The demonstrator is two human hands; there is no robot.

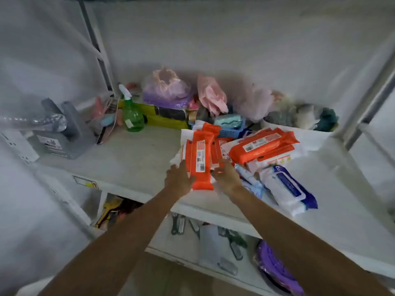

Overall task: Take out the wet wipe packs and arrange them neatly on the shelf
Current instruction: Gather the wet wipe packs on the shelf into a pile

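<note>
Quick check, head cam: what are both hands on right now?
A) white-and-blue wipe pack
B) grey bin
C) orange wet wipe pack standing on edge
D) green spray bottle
C: the left hand and right hand flank the orange wet wipe pack, pressing its sides on the shelf.

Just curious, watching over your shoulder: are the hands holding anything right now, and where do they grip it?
Yes: an orange wet wipe pack, gripped by its near end, left hand on its left edge, right hand on its right.
</note>
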